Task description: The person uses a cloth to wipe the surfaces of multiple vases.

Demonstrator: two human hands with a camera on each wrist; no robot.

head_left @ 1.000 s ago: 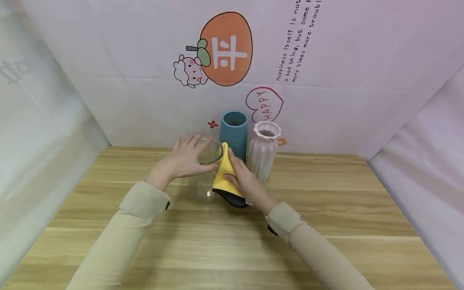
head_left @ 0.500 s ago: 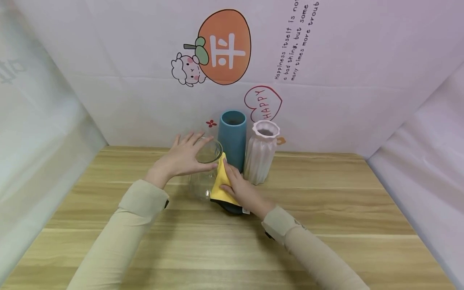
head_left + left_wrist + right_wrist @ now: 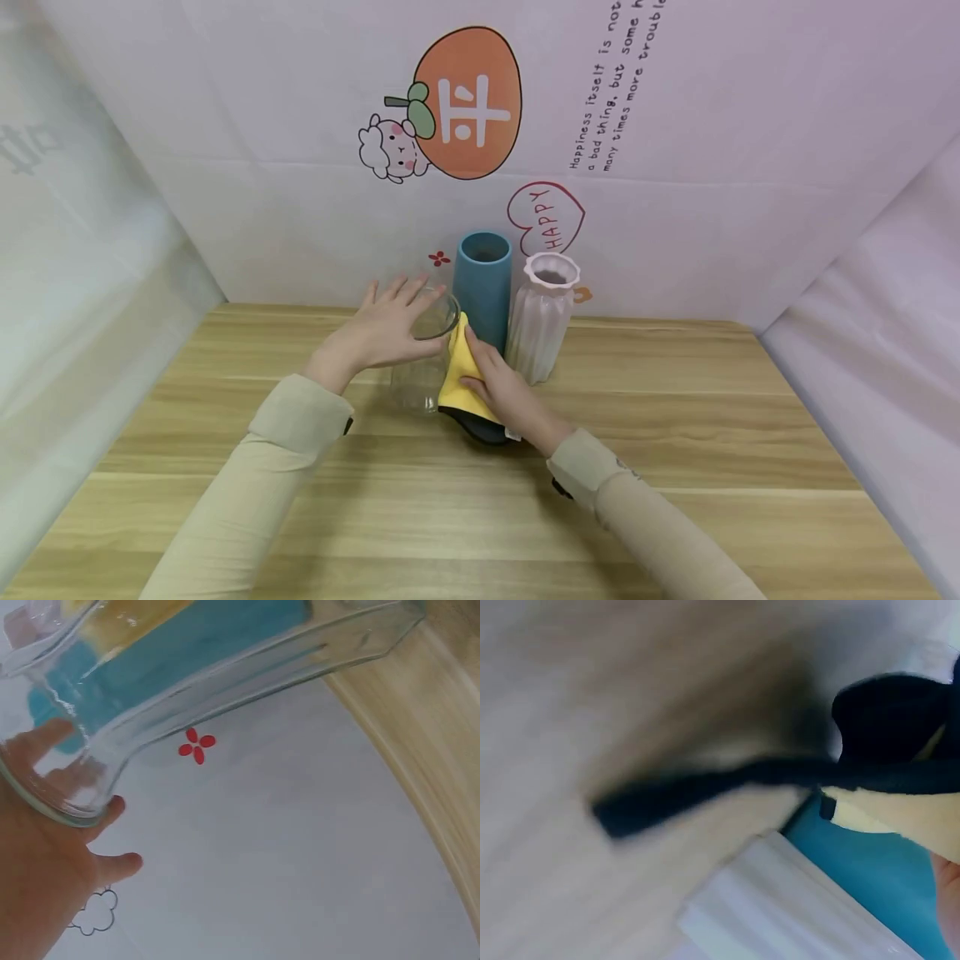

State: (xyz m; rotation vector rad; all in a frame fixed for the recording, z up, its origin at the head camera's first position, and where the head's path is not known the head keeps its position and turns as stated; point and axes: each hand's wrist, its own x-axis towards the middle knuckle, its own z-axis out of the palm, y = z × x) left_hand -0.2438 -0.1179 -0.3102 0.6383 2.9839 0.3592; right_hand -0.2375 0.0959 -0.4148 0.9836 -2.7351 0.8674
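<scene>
A clear glass vase (image 3: 415, 383) stands on the wooden table, left of a teal vase. My left hand (image 3: 382, 329) spreads over its mouth, thumb on the near side and fingers stretched across the far side. In the left wrist view the glass vase (image 3: 247, 682) has its rim against the palm of the left hand (image 3: 45, 870), with some fingers seen through the glass. My right hand (image 3: 513, 392) grips a yellow cloth (image 3: 461, 379) with a black underside, held against the vase's right side. The right wrist view shows the cloth's dark edge (image 3: 727, 784), partly blurred.
The teal vase (image 3: 482, 287) stands just behind the cloth. To its right is a pale pink ribbed vase (image 3: 542, 329), close to my right hand. A printed white backdrop (image 3: 300, 225) rises behind the table (image 3: 420, 517).
The cloth and right hand moved down along the glass vase, then slightly back up. The left hand stays at the vase's mouth, its fingers a little more spread.
</scene>
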